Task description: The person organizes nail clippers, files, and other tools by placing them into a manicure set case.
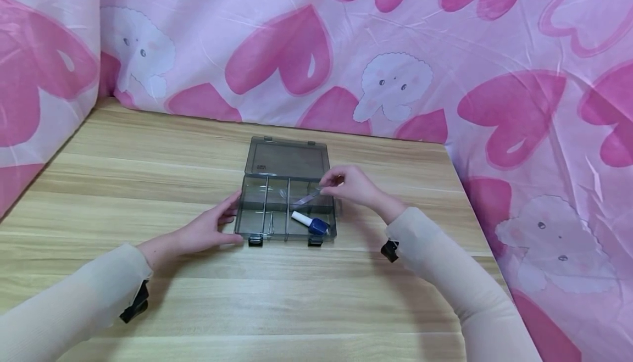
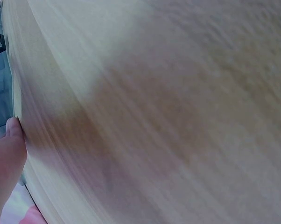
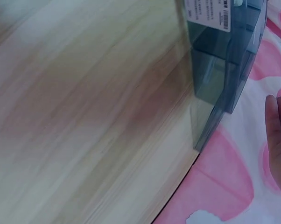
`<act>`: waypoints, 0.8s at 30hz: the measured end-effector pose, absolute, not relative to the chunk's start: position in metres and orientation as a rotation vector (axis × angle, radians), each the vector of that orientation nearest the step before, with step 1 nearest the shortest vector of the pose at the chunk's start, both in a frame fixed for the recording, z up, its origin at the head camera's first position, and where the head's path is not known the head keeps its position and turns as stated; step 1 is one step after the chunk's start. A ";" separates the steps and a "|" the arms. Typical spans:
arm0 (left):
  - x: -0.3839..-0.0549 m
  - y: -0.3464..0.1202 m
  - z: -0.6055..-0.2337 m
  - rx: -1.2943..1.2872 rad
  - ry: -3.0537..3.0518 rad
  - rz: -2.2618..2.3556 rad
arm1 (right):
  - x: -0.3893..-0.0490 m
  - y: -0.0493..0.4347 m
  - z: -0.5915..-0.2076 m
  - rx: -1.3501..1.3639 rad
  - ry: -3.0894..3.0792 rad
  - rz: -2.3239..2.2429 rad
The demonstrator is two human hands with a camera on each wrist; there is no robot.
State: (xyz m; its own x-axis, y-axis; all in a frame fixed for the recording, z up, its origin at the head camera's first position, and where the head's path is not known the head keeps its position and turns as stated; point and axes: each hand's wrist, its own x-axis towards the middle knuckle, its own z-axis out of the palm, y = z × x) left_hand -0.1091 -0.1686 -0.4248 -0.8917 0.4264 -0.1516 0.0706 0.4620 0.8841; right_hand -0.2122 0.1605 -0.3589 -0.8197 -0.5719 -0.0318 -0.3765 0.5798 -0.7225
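Observation:
A smoky see-through organizer box (image 1: 251, 221) lies on the wooden table with its lid (image 1: 289, 157) folded back, away from me. Against its left side rests my left hand (image 1: 210, 227), fingers along the wall and thumb by the front corner. My right hand (image 1: 353, 186) pinches a slim, pale strip-like tool (image 1: 307, 198) over the back right compartment; its exact kind I cannot tell. In the front right compartment lies a nail polish bottle (image 1: 318, 226) with dark blue polish and a white cap. Thin metal sticks (image 1: 271, 222) stand in the front middle compartment.
Two black latches, one at the front left (image 1: 255, 240), hang off the box's front edge. A white barcode label (image 3: 210, 13) shows on the box in the right wrist view. Pink heart-print cloth (image 1: 277, 49) walls the table's back and sides.

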 end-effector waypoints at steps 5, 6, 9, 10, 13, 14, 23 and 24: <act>-0.109 -0.169 -0.426 0.427 2.359 1.417 | -0.214 0.146 -0.357 -0.822 2.546 -1.057; -0.109 -0.169 -0.427 0.427 2.356 1.420 | -0.214 0.144 -0.357 -0.833 2.547 -1.054; -0.109 -0.169 -0.427 0.426 2.349 1.431 | -0.216 0.136 -0.357 -0.860 2.546 -1.049; -0.109 -0.169 -0.428 0.426 2.348 1.433 | -0.217 0.134 -0.358 -0.859 2.547 -1.048; -0.110 -0.169 -0.428 0.428 2.343 1.441 | -0.219 0.126 -0.359 -0.849 2.537 -1.053; -0.110 -0.169 -0.428 0.430 2.341 1.443 | -0.220 0.124 -0.359 -0.844 2.535 -1.051; -0.110 -0.169 -0.429 0.436 2.336 1.450 | -0.221 0.104 -0.362 -0.847 2.503 -1.024; -0.110 -0.169 -0.429 0.434 2.338 1.450 | -0.221 0.102 -0.362 -0.848 2.498 -1.021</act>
State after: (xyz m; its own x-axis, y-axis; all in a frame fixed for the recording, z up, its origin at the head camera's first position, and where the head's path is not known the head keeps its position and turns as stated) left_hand -0.1098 -0.1690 -0.4285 -0.8899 0.4353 -0.1362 0.0715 0.4280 0.9009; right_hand -0.2208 0.1018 -0.3623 -0.7759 -0.6280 -0.0604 -0.4057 0.5700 -0.7145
